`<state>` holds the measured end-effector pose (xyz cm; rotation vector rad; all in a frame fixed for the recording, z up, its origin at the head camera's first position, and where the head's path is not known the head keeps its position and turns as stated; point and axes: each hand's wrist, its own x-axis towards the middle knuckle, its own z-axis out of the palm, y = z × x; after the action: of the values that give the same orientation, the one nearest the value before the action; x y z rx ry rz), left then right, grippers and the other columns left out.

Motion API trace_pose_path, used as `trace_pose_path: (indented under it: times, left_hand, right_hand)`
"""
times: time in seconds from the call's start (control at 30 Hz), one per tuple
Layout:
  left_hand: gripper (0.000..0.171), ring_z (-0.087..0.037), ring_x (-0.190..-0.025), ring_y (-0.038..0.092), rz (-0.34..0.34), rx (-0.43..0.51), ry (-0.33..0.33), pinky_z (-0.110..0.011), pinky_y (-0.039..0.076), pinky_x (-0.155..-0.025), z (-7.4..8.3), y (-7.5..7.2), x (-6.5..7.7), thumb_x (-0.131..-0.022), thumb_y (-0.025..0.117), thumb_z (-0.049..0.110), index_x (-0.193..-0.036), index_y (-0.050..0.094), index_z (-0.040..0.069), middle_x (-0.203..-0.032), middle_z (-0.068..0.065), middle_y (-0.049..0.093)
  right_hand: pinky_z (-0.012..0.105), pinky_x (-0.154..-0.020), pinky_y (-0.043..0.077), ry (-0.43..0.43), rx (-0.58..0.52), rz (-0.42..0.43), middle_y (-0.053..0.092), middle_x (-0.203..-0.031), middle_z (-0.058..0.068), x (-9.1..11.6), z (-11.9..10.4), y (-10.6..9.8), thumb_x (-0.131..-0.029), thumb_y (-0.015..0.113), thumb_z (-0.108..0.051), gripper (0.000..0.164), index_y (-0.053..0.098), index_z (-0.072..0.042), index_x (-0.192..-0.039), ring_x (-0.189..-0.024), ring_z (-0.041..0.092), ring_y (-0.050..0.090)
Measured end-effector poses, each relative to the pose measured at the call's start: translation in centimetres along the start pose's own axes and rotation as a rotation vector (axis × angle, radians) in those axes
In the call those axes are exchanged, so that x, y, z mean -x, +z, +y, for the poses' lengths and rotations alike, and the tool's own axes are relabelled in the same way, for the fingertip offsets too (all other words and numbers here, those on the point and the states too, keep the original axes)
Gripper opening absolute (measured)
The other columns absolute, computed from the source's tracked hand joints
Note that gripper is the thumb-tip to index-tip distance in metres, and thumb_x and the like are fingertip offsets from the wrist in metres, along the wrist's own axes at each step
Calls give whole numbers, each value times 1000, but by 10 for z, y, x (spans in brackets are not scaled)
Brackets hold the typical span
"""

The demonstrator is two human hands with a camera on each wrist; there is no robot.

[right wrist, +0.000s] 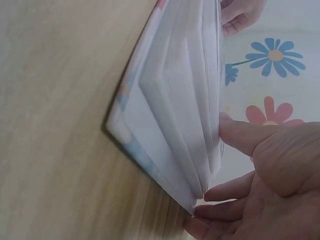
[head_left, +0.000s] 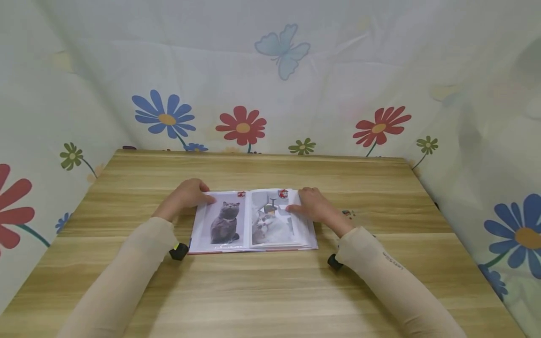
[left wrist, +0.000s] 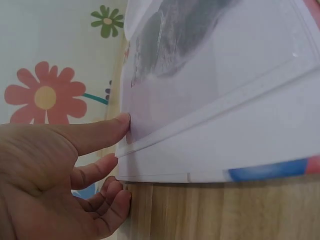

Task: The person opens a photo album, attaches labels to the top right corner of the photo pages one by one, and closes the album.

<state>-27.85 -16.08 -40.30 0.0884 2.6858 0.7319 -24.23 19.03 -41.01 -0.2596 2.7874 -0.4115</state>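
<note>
A photo album (head_left: 199,233) lies open on the table. Its left page carries a picture of a sitting grey cat (head_left: 226,224), and its right page one of a pale cat (head_left: 272,227). At the album's upper left corner, my left hand (head_left: 188,193) grips the edge, thumb (left wrist: 105,136) on the page and fingertips along the side. My right hand (head_left: 313,205) pinches the upper right edge. The thumb (right wrist: 245,136) presses the top page there, while the fingers touch the edges of the page stack and the cover. The stacked pages (right wrist: 185,95) stand slightly fanned above the back cover.
The album sits mid-table on a wood-grain tabletop (head_left: 262,291). A small colourful printed piece (head_left: 348,214) lies beside my right wrist. Black devices (head_left: 179,251) hang at both wrists. A curtain with flowers (head_left: 243,126) and a butterfly surrounds the table's back and sides.
</note>
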Motion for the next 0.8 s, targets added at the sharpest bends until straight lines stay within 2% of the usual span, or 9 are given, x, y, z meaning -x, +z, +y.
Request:
trace_pose_path:
  times: [0.17, 0.37, 0.5, 0.6, 0.8]
  left_hand:
    - [61, -39, -115, 57, 6, 0, 23, -51, 51, -102, -4, -5, -1, -91, 75, 33, -131, 58, -10, -134, -30, 59]
    - [68, -42, -121, 54, 8, 60, 34, -54, 49, -105, -8, -7, 3, -94, 73, 32, -141, 49, -11, -140, -34, 53]
    - [75, -43, -126, 53, 11, 74, 24, -55, 48, -108, -1, -11, 12, -96, 71, 31, -149, 39, -11, -144, -35, 49]
    - [77, -41, -125, 56, 9, 75, 34, -54, 49, -109, 8, -16, 20, -96, 71, 28, -151, 36, -12, -145, -35, 50]
    - [70, -35, -112, 64, 40, 83, 117, -48, 55, -99, 19, -24, 33, -96, 70, 22, -149, 40, -12, -137, -32, 59]
  right_hand:
    - [49, -117, 43, 0, 2, -2, 54, -148, 24, 1, -1, -1, -100, 62, -48, 71, 51, 7, -143, -137, 38, 49]
    - [50, -120, 41, 2, -7, -3, 53, -150, 24, 0, -1, 1, -100, 62, -48, 74, 47, 7, -147, -140, 39, 48]
    - [50, -121, 40, 7, -40, 9, 51, -153, 25, 2, -1, 1, -99, 64, -46, 77, 41, 6, -152, -143, 39, 47]
    - [50, -120, 42, 14, -83, 23, 49, -155, 24, 3, -1, 1, -98, 67, -43, 78, 38, 3, -155, -142, 37, 50]
    - [51, -118, 44, -12, -140, 47, 51, -153, 24, 5, -2, 0, -98, 68, -38, 73, 42, 2, -153, -138, 37, 54]
